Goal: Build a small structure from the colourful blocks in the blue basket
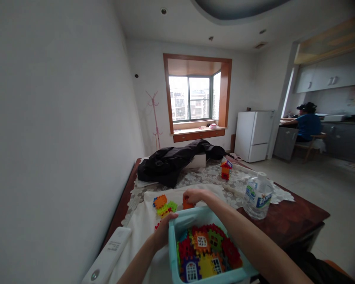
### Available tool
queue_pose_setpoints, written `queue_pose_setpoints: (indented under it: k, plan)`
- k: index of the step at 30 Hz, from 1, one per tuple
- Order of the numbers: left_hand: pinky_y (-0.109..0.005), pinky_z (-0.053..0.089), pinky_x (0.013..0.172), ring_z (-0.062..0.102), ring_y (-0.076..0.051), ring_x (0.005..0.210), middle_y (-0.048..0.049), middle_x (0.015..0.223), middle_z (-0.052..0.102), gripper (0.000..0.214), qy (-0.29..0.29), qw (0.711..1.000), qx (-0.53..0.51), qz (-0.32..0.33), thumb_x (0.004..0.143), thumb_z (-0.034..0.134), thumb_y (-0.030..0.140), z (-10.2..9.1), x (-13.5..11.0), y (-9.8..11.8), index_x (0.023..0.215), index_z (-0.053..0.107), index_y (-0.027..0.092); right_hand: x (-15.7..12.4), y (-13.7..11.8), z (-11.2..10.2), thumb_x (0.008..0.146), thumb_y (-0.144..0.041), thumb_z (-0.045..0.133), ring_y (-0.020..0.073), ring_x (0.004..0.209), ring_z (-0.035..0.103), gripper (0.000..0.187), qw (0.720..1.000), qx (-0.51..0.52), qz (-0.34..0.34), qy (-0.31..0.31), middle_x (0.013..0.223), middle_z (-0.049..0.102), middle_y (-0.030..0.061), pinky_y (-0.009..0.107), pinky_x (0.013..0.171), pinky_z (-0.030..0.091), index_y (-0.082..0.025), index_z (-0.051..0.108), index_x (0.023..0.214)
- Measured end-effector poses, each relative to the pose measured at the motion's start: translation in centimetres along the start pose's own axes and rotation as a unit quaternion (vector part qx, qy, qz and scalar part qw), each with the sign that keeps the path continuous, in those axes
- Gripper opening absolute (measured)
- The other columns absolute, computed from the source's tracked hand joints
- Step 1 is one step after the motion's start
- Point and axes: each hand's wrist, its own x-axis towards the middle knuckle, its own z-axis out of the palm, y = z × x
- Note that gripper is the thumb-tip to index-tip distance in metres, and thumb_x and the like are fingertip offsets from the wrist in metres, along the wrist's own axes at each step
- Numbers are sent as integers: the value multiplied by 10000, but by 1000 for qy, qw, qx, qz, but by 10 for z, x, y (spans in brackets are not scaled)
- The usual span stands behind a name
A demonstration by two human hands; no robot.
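A light-blue plastic bin (172, 252) stands close in front of me, filled with colourful interlocking toy blocks (207, 265), some with window shapes. My left hand (163, 229) grips the bin's left far corner, its thumb by the rim. Reaching over the bin, my right hand (195, 195) is closed on an orange toy block (187, 204) just beyond the far rim; the fingers partly hide it. To the left of that hand, on white cloth, lie an orange block piece (160, 201) and yellow-green ones (167, 208), with a bit of red near my left hand.
A large clear plastic bottle (258, 197) stands right of the bin. Farther back are a small block house (225, 170) and a black cloth (177, 157) over a white box. A long white device (108, 256) lies at left. Another person (308, 124) sits in the kitchen.
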Motion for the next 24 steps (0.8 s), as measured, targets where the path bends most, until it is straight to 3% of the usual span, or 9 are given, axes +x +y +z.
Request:
queue_pose_setpoints:
  k: [4,7,10,12,14,16,19,22,24]
  plan:
    - [-319,550,705,710,-248,651,-60,720,771,498,6,1000,4,5,827,828,478,-3,2,-1,1153,777,104,8,-3,-3,720,-18,597,145,658,622,361,988,98,-17,116,822,668,-15,225,597,502,-202,676,1020]
    - [-299,523,681,686,-227,638,-38,692,746,467,-4,1000,-2,16,820,839,466,-5,4,-3,1129,779,120,2,-10,-13,807,-88,606,140,680,626,239,941,290,-54,166,834,673,-2,210,616,494,-198,632,1018]
    - [-306,524,701,686,-228,643,-38,681,738,432,-13,1000,-4,19,815,847,466,-7,5,-3,1070,788,122,-16,-17,-25,938,-214,588,155,755,670,101,886,439,-133,62,878,705,28,231,707,533,-188,657,1006]
    - [-312,532,725,694,-232,667,-51,687,747,416,-9,1000,-5,18,810,852,466,-7,5,-4,1025,795,115,-27,-18,-29,1069,-337,482,175,841,708,289,867,465,-174,-37,937,736,71,267,796,564,-166,701,988]
    - [-307,530,713,686,-223,661,-58,690,752,387,-4,1000,-3,20,809,855,463,-6,5,-4,970,795,116,-30,-18,-26,1154,-446,353,171,825,701,530,878,437,-182,-76,918,740,92,266,786,559,-146,725,925]
    - [-301,527,697,677,-213,646,-55,697,756,354,-3,1000,1,27,819,848,451,-6,5,-4,945,793,125,-24,-17,-17,1175,-527,335,145,692,629,639,918,355,-166,-58,815,710,70,240,666,505,-142,731,854]
    - [-306,531,706,697,-229,675,-63,719,759,382,6,1000,8,25,826,834,452,-6,5,-3,1003,796,116,-5,-19,2,1130,-519,535,131,632,566,503,976,150,-156,-5,764,693,24,237,608,455,-155,777,881]
    - [-320,537,728,734,-266,751,-78,773,777,473,10,1000,9,23,814,832,466,-5,4,-3,1127,793,113,7,-25,15,995,-400,784,178,861,701,222,980,-39,-190,41,996,785,24,261,816,549,-215,823,1110]
    - [-327,549,757,754,-286,810,-81,818,793,502,4,1000,11,29,817,828,467,-4,2,-2,1183,791,126,8,-30,18,924,-370,868,239,1141,737,390,973,-80,-212,49,1296,787,43,296,1035,554,-283,796,1297]
